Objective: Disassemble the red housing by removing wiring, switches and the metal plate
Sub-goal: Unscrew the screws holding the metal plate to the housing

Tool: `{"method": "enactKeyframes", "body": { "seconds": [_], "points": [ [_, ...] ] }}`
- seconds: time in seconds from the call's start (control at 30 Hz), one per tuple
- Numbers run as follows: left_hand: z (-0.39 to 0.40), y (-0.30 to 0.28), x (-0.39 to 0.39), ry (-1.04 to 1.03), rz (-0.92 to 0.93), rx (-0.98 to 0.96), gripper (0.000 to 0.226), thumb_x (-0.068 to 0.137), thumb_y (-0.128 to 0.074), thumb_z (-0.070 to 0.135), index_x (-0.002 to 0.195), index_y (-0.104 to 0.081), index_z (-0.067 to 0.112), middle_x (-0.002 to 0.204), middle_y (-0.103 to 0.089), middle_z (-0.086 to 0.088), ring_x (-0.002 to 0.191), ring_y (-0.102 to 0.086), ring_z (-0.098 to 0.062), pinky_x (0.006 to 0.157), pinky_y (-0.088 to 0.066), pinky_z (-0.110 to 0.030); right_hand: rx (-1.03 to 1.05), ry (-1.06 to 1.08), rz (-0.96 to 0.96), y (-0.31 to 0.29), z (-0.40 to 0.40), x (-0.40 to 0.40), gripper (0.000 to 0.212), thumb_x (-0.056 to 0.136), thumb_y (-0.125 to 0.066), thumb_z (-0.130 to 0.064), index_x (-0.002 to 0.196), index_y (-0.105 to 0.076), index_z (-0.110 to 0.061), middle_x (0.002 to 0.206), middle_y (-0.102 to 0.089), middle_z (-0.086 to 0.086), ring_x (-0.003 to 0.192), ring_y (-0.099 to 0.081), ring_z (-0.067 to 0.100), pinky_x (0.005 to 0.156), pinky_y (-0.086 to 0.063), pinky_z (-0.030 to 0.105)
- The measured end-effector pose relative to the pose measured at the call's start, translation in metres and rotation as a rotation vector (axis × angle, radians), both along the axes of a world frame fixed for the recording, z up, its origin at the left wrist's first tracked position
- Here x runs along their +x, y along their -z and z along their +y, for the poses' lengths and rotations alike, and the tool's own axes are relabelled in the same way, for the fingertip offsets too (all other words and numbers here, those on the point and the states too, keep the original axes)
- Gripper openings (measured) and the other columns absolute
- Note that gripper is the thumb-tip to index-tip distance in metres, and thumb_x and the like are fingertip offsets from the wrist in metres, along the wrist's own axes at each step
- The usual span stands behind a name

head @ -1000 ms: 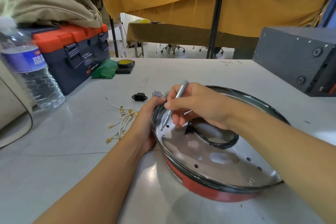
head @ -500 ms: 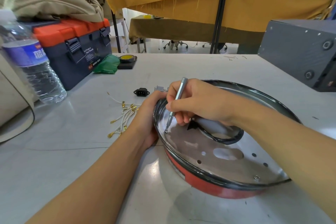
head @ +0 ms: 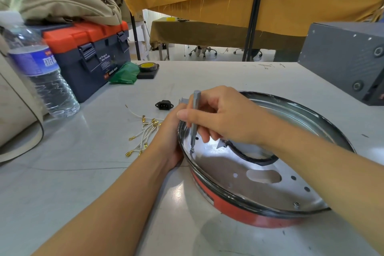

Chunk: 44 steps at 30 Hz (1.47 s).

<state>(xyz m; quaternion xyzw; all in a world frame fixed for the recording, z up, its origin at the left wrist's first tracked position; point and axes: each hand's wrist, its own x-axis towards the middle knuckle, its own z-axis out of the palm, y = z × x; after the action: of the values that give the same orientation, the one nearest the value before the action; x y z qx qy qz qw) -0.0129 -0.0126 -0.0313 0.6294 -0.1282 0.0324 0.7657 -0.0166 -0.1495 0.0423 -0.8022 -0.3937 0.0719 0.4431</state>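
The round red housing [head: 234, 207] lies on the white table with a shiny metal plate [head: 218, 164] inside its black rim. My right hand [head: 224, 116] grips a slim grey screwdriver [head: 195, 118], held nearly upright, its tip on a screw at the plate's left edge. My left hand [head: 169, 141] holds the housing's left rim; its fingers are hidden behind the right hand. A second screw [head: 296, 204] sits at the plate's near right edge. Removed white wires with brass terminals [head: 143, 133], a black power socket [head: 164, 105] and a small grey part [head: 184, 101] lie left of the housing.
A water bottle [head: 41, 72] stands at the left. Behind it is an orange-lidded toolbox [head: 89, 54] under a beige bag. A green cloth [head: 124, 74] and a tape roll [head: 147, 67] lie at the back. A dark grey box [head: 345, 58] stands at the right.
The screwdriver has tilted from slanted to nearly upright and its tip has settled on the screw at the plate's left edge. The left hand stays on the rim.
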Motion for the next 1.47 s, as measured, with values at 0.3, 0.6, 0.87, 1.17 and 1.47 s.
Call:
{"method": "enactKeyframes", "body": {
  "seconds": [0.3,0.6,0.87,1.17,1.47],
  "points": [
    [-0.003,-0.003,-0.003,-0.101,0.101,-0.114,0.042,0.084,-0.041,0.03,0.05,-0.061,0.017,0.045,-0.053,-0.003,0.048,-0.055,-0.012,0.049,-0.047,-0.023,-0.166,0.072,-0.196,-0.002,0.006,-0.002,0.035,0.095,-0.057,-0.03,0.064,-0.052,-0.015,0.042,-0.057,-0.007,0.035,-0.051,0.005,0.045,-0.048,0.025],
    [-0.004,-0.002,-0.003,-0.041,0.095,-0.106,0.069,0.098,-0.026,0.033,0.043,-0.064,0.015,0.041,-0.056,-0.006,0.045,-0.059,-0.013,0.047,-0.048,-0.017,-0.193,-0.044,-0.029,-0.005,0.002,-0.001,0.033,0.101,-0.045,-0.024,0.074,-0.056,-0.009,0.049,-0.061,-0.003,0.039,-0.048,0.002,0.043,-0.043,0.014],
    [-0.002,-0.002,0.0,-0.021,0.128,-0.133,0.055,0.092,-0.038,0.034,0.048,-0.063,0.013,0.045,-0.057,-0.006,0.049,-0.06,-0.013,0.049,-0.049,-0.019,-0.207,-0.137,0.052,-0.009,-0.004,0.001,0.031,0.102,-0.043,-0.021,0.072,-0.053,-0.02,0.055,-0.059,-0.004,0.045,-0.044,0.003,0.05,-0.041,0.016],
    [0.002,0.002,0.006,-0.029,0.186,-0.111,0.039,0.086,-0.043,0.03,0.066,-0.058,0.0,0.059,-0.056,-0.02,0.066,-0.055,-0.032,0.065,-0.047,-0.035,-0.197,-0.182,0.183,-0.011,-0.011,0.004,0.027,0.101,-0.045,-0.024,0.083,-0.061,-0.011,0.061,-0.057,0.003,0.057,-0.046,0.014,0.06,-0.042,0.031],
    [-0.004,-0.005,-0.004,0.042,0.117,-0.112,0.057,0.089,-0.035,0.031,0.043,-0.067,0.017,0.048,-0.063,-0.001,0.053,-0.064,-0.007,0.053,-0.05,-0.013,-0.222,0.083,0.0,-0.015,0.007,0.003,0.036,0.097,-0.05,-0.026,0.08,-0.069,-0.001,0.044,-0.057,-0.001,0.036,-0.044,0.003,0.041,-0.034,0.009]
  ]
}}
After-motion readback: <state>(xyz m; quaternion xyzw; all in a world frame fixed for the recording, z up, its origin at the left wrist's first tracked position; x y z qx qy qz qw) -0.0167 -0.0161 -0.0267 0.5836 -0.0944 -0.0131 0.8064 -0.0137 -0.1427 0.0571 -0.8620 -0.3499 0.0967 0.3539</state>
